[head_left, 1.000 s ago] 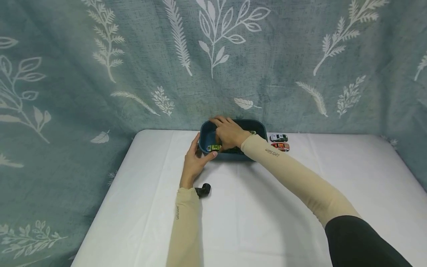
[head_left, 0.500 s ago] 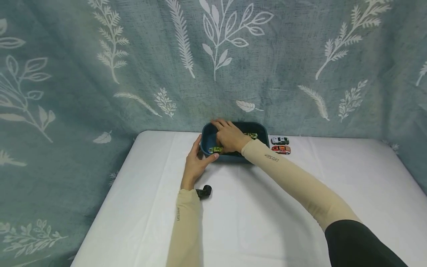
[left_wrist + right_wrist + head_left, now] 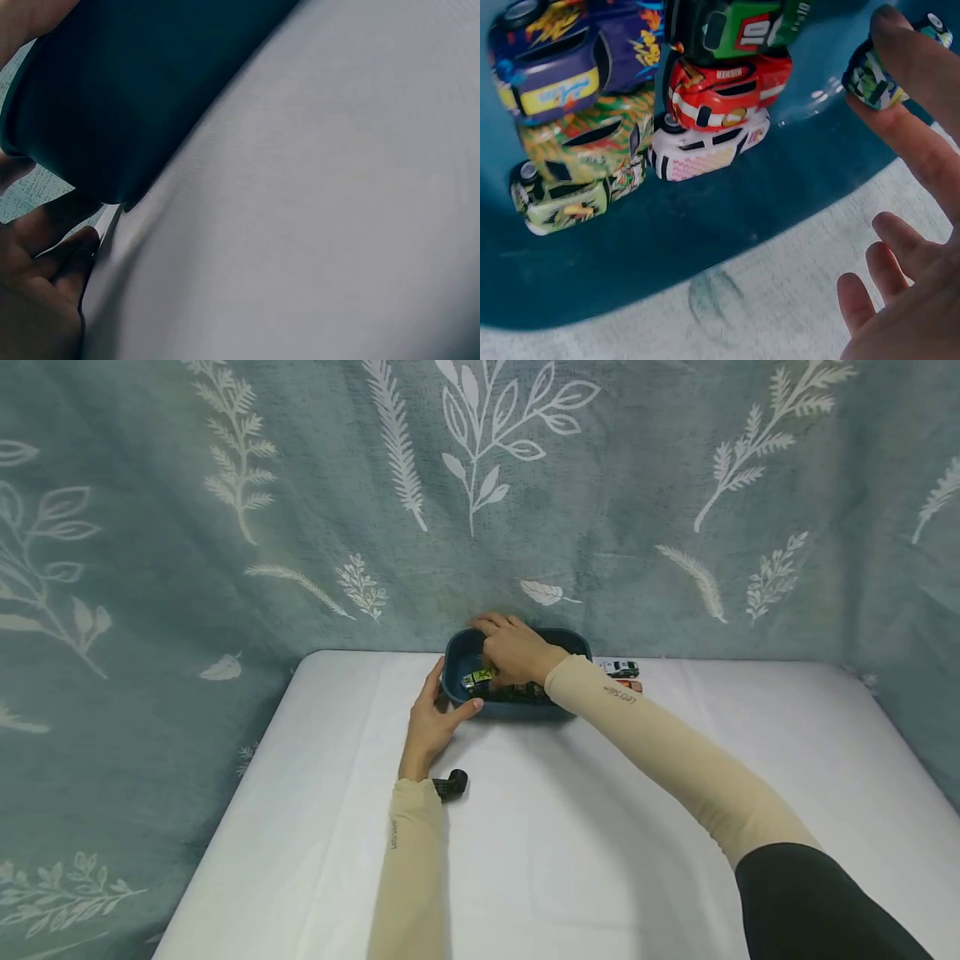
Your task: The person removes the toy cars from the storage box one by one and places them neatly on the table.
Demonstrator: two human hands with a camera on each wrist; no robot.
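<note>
A dark blue plastic bin (image 3: 517, 712) stands at the table's far edge. My left hand (image 3: 431, 727) holds its near left corner, thumb over the rim and fingers along the side wall; the left wrist view shows the bin's wall (image 3: 150, 90) between thumb and fingers. Inside the bin, my right hand (image 3: 517, 653) pinches a small green, white and blue toy car (image 3: 874, 79) between thumb and index finger. Its other fingers spread over the far rim. Below lie several more toy cars, among them a purple one (image 3: 555, 64), a red one (image 3: 724, 90) and a white one (image 3: 709, 150).
Right of the bin, a silver toy car (image 3: 621, 668) and a red toy car (image 3: 630, 685) sit on the white tablecloth (image 3: 555, 843), partly behind my right sleeve. A patterned green curtain (image 3: 360, 510) hangs right behind the bin.
The yellow-green car at my right fingertips has tilted and shifted slightly within the bin. My left hand keeps its place on the corner. The head view has swayed a little.
</note>
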